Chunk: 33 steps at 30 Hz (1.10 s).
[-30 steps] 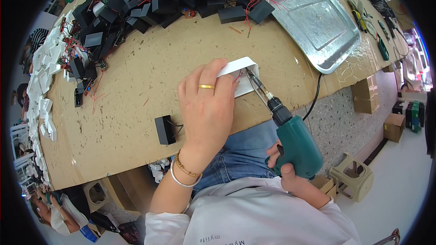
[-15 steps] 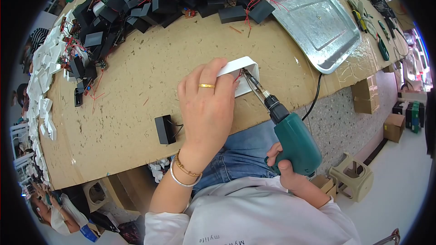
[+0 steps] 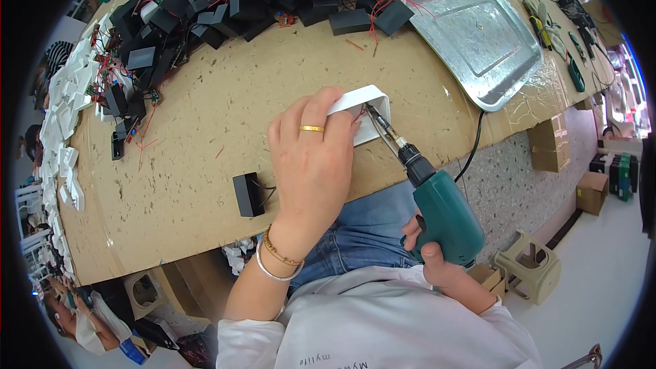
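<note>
My left hand (image 3: 311, 154) grips a white plastic housing (image 3: 371, 96) near the table's front edge, fingers over its top side. The housing is tilted with its open end to the right, and a bit of red wire shows inside. In my right hand (image 3: 437, 263) is a green pistol-shaped soldering gun (image 3: 447, 215), my fingers around its handle by the trigger. Its metal tip, with a thin guide tube alongside, reaches into the housing; what the tip touches is hidden. A small black box (image 3: 248, 195) with dark leads stands left of my left wrist.
Black boxes (image 3: 280, 0) with red wires and circuit boards are heaped at the back. White plastic housings (image 3: 65, 123) line the left edge. A metal tray (image 3: 488, 34) lies at the right back, with pliers (image 3: 540, 31) beyond it. A black cable (image 3: 473, 150) hangs over the right edge.
Almost nothing differs. The soldering gun and my right hand have shifted very slightly; its tip stays inside the housing, and my left hand keeps its grip.
</note>
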### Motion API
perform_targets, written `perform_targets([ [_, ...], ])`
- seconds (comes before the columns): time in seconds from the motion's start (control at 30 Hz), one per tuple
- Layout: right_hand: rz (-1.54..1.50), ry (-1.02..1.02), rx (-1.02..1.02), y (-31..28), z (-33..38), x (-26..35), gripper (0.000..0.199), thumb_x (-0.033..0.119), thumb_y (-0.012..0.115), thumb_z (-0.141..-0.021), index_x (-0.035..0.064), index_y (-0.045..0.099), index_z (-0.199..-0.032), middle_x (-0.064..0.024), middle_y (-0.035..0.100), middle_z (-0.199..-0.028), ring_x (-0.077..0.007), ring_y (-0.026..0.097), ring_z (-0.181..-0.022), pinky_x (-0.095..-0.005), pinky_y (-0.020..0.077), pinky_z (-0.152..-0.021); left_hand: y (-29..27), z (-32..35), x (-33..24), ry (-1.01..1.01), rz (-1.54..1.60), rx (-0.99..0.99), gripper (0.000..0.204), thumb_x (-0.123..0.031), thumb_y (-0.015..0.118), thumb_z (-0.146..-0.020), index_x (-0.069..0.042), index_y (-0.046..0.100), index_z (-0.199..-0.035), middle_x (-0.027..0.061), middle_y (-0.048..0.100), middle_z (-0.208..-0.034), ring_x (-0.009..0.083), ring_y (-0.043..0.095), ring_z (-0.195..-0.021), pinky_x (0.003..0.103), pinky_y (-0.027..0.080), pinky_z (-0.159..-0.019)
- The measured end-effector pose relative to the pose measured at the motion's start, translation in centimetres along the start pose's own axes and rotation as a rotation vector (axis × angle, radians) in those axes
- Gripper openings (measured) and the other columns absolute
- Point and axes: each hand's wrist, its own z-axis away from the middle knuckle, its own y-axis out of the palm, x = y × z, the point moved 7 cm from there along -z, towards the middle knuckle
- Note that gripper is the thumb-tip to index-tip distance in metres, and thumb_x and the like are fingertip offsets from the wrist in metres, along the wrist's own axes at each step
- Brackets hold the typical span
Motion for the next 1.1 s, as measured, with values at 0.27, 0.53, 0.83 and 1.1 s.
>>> perform_targets([
  [0.27, 0.124, -0.09, 0.023, -0.3, 0.2, 0.7, 0.083, 0.067, 0.052, -0.08, 0.0011, 0.041, -0.129, -0.0096, 0.056, -0.09, -0.0124, 0.054, -0.068, -0.0278, 0.0453, -0.065, 0.0, -0.1, 0.0, -0.002, 0.003, 0.009, 0.016, -0.01, 0.067, -0.076, -0.005, 0.059, -0.09, 0.0049, 0.053, -0.113, 0.0264, 0.052, -0.101, 0.04, 0.038, -0.083],
  [0.53, 0.053, -0.148, 0.061, -0.7, 1.1, 1.9, 0.07, 0.061, 0.057, -0.08, 0.0006, 0.049, -0.115, -0.0088, 0.057, -0.091, -0.0136, 0.057, -0.072, -0.028, 0.0466, -0.068, 0.1, 0.0, 0.0, 0.002, 0.008, 0.012, 0.015, -0.011, 0.066, -0.076, -0.005, 0.059, -0.089, 0.0052, 0.053, -0.114, 0.0267, 0.051, -0.102, 0.041, 0.038, -0.083],
  [0.83, 0.054, -0.274, 0.119, -1.2, 1.9, 2.6, 0.075, 0.065, 0.057, -0.077, 0.0062, 0.042, -0.122, -0.0102, 0.056, -0.093, -0.0158, 0.059, -0.069, -0.0339, 0.0502, -0.071, 0.0, -0.1, -0.1, -0.003, 0.018, 0.009, 0.016, -0.009, 0.067, -0.076, -0.006, 0.059, -0.089, 0.005, 0.054, -0.114, 0.027, 0.051, -0.101, 0.04, 0.038, -0.084],
  [1.1, 0.038, -0.216, 0.104, -1.0, 1.9, 2.0, 0.078, 0.069, 0.056, -0.074, 0.0074, 0.042, -0.12, -0.0091, 0.056, -0.092, -0.0153, 0.057, -0.071, -0.0358, 0.0497, -0.074, -0.4, -0.2, -0.2, -0.031, 0.033, 0.015, 0.012, -0.007, 0.069, -0.077, -0.006, 0.058, -0.082, 0.006, 0.057, -0.11, 0.0273, 0.054, -0.098, 0.039, 0.04, -0.086],
])
